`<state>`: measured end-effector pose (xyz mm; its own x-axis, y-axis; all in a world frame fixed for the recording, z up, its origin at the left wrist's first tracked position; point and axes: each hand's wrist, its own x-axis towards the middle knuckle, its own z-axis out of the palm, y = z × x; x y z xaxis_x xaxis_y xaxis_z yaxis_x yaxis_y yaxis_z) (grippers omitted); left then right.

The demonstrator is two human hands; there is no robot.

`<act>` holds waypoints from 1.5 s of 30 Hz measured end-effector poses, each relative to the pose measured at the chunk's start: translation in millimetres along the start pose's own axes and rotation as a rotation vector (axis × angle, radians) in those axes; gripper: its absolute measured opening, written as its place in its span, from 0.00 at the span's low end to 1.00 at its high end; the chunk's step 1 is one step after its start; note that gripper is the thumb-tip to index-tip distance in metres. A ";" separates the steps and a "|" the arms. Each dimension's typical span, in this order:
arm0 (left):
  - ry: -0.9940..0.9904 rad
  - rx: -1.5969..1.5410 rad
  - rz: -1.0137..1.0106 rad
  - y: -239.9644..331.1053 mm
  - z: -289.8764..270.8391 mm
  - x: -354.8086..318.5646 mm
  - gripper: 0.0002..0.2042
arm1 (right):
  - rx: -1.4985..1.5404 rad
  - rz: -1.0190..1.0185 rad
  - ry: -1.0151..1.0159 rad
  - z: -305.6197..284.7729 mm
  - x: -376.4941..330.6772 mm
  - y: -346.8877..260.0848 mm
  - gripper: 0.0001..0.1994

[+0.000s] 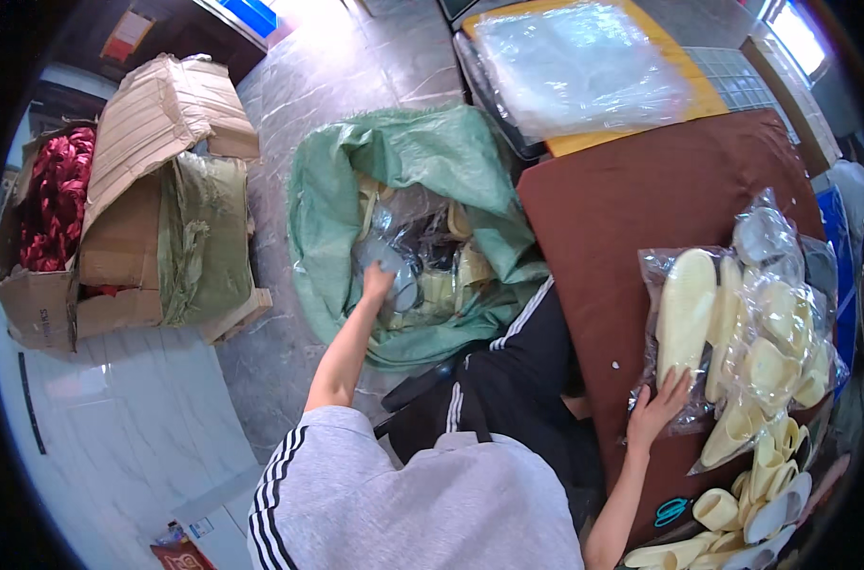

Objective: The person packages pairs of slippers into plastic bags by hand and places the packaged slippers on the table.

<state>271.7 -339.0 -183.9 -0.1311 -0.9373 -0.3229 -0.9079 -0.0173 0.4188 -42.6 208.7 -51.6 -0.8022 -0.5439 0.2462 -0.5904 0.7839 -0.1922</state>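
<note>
My left hand (378, 282) reaches down into a large green woven sack (323, 190), its fingers closed at the edge of a grey slipper (403, 285) in clear plastic. Around it in the sack lie more bagged slippers, pale yellow and dark ones. On the brown-covered table, my right hand (658, 408) lies with fingers spread over the lower end of a pair of pale yellow slippers (687, 309) in a clear bag. Beside that pair is a heap of other bagged yellow slippers (769, 366), with a bagged grey one (763, 233) at its far end.
Loose yellow and grey slippers (736, 527) crowd the table's near right corner, by teal-handled scissors (672, 512). Clear plastic bags (584, 71) are stacked on a yellow board (708, 95) beyond. At left stand torn cardboard boxes (118, 228), one holding dark red shiny material (57, 199).
</note>
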 end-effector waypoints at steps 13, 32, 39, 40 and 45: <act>-0.337 0.720 -0.001 -44.4 34.2 42.7 0.56 | -0.049 -0.003 -0.054 -8.5 9.8 -11.5 0.30; -0.417 0.114 0.669 -64.0 8.3 22.7 0.24 | 0.095 0.206 -0.048 -17.8 7.0 -25.4 0.34; -0.140 0.449 1.010 45.2 -108.4 -13.6 0.28 | 0.225 0.120 0.026 -13.1 15.6 1.2 0.32; -0.149 0.453 1.096 77.8 -129.6 -43.7 0.29 | 0.208 0.117 0.016 -11.3 18.8 0.9 0.33; -0.227 0.621 1.301 297.3 -220.3 -249.7 0.16 | 0.082 0.151 0.063 -13.8 37.4 29.6 0.29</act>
<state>122.2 -186.8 208.2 -0.9824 -0.0980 -0.1588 -0.1157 0.9876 0.1063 -88.8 215.7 -34.9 -0.8769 -0.3997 0.2671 -0.4707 0.8269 -0.3078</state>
